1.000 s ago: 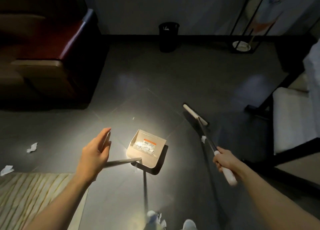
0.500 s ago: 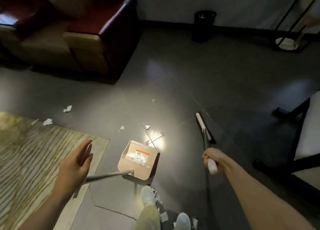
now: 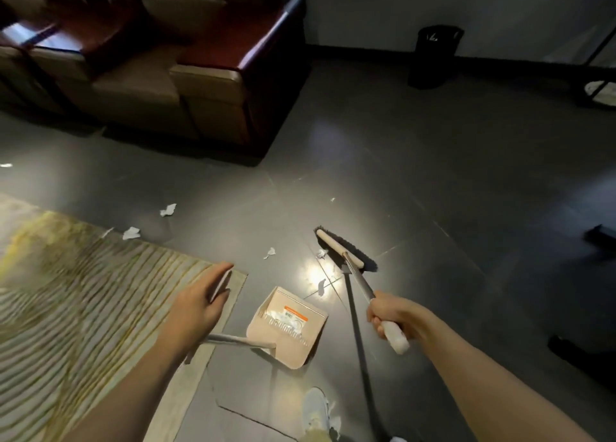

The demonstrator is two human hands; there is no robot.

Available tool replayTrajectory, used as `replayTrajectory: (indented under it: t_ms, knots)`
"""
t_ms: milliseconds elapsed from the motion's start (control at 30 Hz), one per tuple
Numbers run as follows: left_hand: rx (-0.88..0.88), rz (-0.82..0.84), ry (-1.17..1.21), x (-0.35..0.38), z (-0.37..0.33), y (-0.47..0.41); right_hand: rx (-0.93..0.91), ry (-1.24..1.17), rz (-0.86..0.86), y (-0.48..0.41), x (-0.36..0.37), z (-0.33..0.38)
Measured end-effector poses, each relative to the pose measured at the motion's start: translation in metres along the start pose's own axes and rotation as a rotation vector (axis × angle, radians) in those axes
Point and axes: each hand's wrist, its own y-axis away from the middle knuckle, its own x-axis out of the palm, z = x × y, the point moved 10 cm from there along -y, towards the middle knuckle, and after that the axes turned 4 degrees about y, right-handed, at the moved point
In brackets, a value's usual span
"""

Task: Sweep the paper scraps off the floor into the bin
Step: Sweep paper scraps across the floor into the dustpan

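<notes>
**Entry: floor sweep, gathering stage.** Judged partly done: white bits lie in the pan, and several are loose on the floor.

**Hands.**
- Right hand (image 3: 390, 318): wrapped in a fist round the broom (image 3: 343, 250) shaft, near its white grip end.
- Left hand (image 3: 200, 305): fingers stretched straight and close together over the dustpan (image 3: 290, 325) handle, which runs under the palm. Whether the thumb hooks it cannot be told.

**Task's things.**
- Paper scraps (image 3: 321, 286): small, white, torn, crumpled and light. One lies just beside the broom head and one near the pan's far edge. One lies further left, two lie near the rug (image 3: 66, 308) edge, and a speck lies beyond.
- Bin (image 3: 433, 56): black, cylindrical, against the far wall and well apart from the pan.

**Materials.**
- Broom: pale bar, short dark bristles, slim metal shaft.
- Dustpan: beige plastic, squarish, with comb teeth, an orange label and a long thin handle.
- Floor (image 3: 433, 225): dark glossy tile, with a patch of glare by the nearest scraps.
- Rug: ribbed and pale with yellowish stripes; it is blurred.
- Armchair (image 3: 186, 85): tan cushions, dark reddish arms.

**Method advised.**
- Set the pan lip flat on the tile, facing the bristles.
- Use short, low strokes toward it, since fast strokes will likely make the paper flutter.
- Draw the scraps at the rug edge onto bare tile first.
- Carry the pan level to the bin.
</notes>
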Motion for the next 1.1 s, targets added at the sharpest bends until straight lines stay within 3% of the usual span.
replayTrajectory:
  t_ms: [200, 400, 567, 833, 1100]
  knots:
    - [0.032, -0.002, -0.047, -0.005, 0.019, -0.035, 0.008, 0.239, 0.019, 0.012, 0.032, 0.02]
    - [0.027, 0.027, 0.043, 0.004, 0.011, -0.043, 0.188, 0.143, 0.231, 0.056, 0.052, 0.011]
    - [0.02, 0.039, 0.044, -0.006, 0.021, -0.036, 0.172, -0.043, 0.263, 0.09, 0.035, 0.026]
    - [-0.113, -0.101, 0.082, -0.034, 0.04, -0.027, -0.012, -0.15, 0.103, 0.073, 0.01, 0.068]
    - [-0.256, -0.214, 0.121, -0.048, 0.055, -0.042, -0.099, -0.215, -0.072, -0.011, -0.051, 0.151]
